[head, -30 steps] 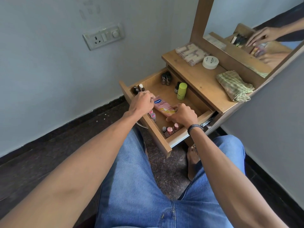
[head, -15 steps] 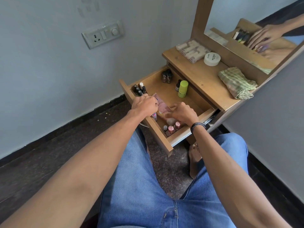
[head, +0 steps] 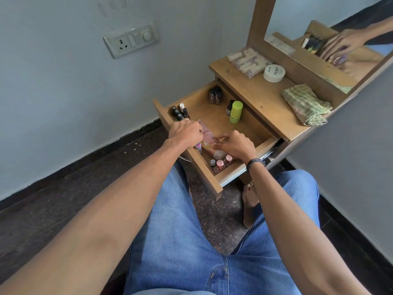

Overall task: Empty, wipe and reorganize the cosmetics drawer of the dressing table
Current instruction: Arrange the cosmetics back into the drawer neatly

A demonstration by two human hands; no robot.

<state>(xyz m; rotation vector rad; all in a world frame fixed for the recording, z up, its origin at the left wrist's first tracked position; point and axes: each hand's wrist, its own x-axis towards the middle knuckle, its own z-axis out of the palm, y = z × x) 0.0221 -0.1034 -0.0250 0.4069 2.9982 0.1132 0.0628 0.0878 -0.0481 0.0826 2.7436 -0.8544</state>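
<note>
seated before the pulled-out drawer (head: 212, 118) of the dressing table, reaching in with both hands. gripping the far end of the pink tube (head: 209, 138) with the left hand (head: 186, 133), knuckles up, fingers curled over it. pinching its near part with the right hand (head: 236, 145), thumb and fingertips bent onto the edge. holding it slanted near the drawer's front panel, close to the left corner.

compared with a second ago: turned over, from the face with the blue label to a face with small print; covered further by the left hand; right fingers raised from a flat press to a pinch.

unmoved since then: in the far left corner, a cluster of dark-capped bottles (head: 179, 112); at the back, two brown nail polish bottles (head: 214, 95); toward the right wall, a lime-green roll-on (head: 236, 111); just below the right hand, pink-capped nail polish bottles (head: 221, 163).

on the counter (head: 261, 92), well apart from the hands: a clear case of pale tubes (head: 248, 60), a white round jar (head: 274, 73) and a folded checked cloth (head: 304, 104).
</note>
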